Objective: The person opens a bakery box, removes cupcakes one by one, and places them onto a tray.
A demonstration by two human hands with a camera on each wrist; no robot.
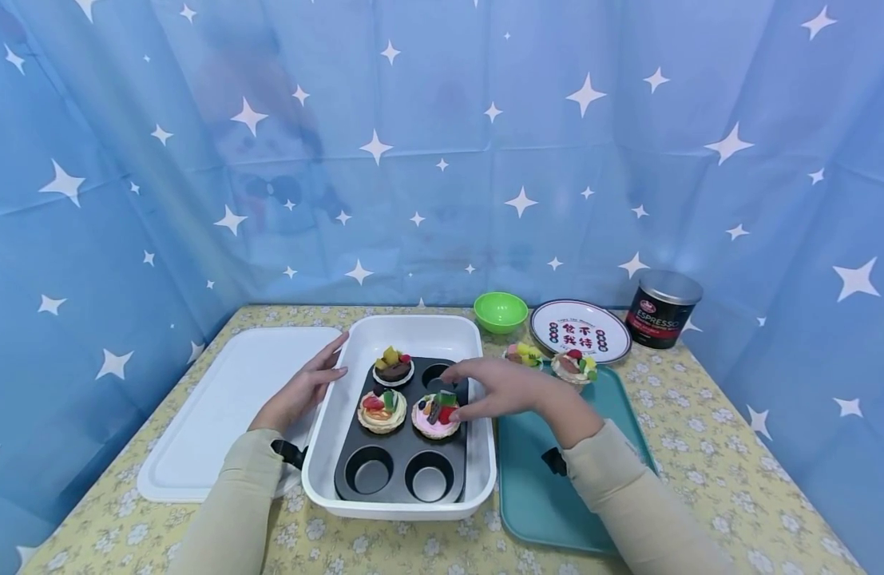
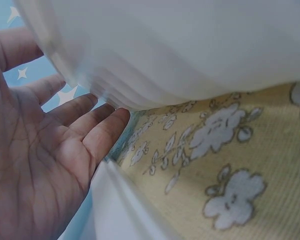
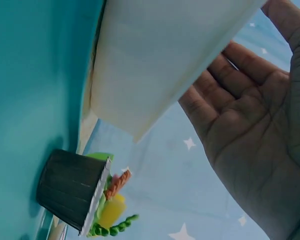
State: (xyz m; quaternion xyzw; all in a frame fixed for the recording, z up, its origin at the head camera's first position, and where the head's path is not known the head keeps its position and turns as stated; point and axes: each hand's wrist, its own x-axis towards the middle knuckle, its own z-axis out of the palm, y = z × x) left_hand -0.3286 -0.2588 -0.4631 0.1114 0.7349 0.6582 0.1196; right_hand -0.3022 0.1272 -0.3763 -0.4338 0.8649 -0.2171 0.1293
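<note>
Right hand (image 1: pixel 501 390): nearer; fingers apart
Pink tart (image 1: pixel 433 417): just left of right thumb
Left hand (image 1: pixel 303 390): fingers straight, touching white pan (image 1: pixel 315 459)

And both arms (image 1: pixel 235 487) reach forward, left hand (image 1: pixel 305 393) loosely extended, right hand (image 1: pixel 501 389) with thumb and fingers parted!

pink-creamed tart (image 1: pixel 433 418) in dark muffin tin (image 1: pixel 399 479)
</note>
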